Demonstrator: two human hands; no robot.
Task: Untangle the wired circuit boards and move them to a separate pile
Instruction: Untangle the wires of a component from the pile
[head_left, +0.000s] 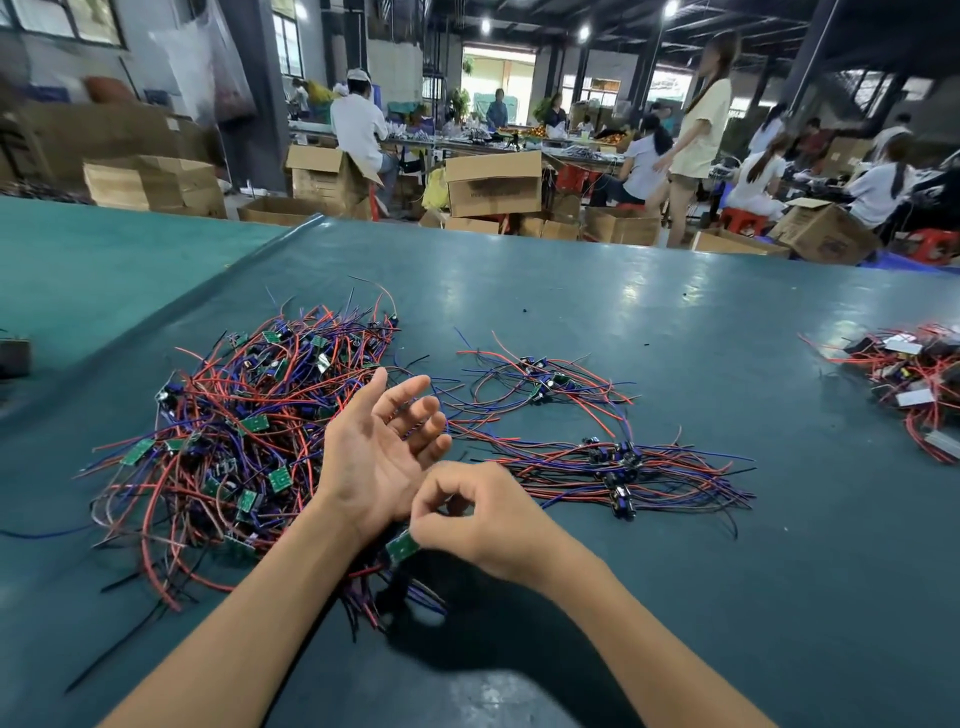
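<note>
The table (571, 291) is big and green. On its left side sits the big pile (234, 441), a messy heap of red, blue and black wires with little green boards stuck all through it. To the right of it lies the neat pile (613, 462), where the wires are laid out flat, running mostly left to right.

The left hand (379, 447) is in front of the big pile, palm up, fingers spread and a bit bent, holding nothing. The right hand (483, 525) is just beside it, closer to the person. Its thumb and fingers pinch one small green board (402, 549) at its right end. The board sticks out to the left of the fingertips, right under the left wrist. Its wires (400, 597) hang down from it toward the person, close to the near edge of the big pile. I cannot tell if they are caught in it.

The neat pile is to the right of the right hand and a little farther away, so I think the right hand is the nearer one to carry the board there. The wires would have to turn sideways to lie like the others
</note>
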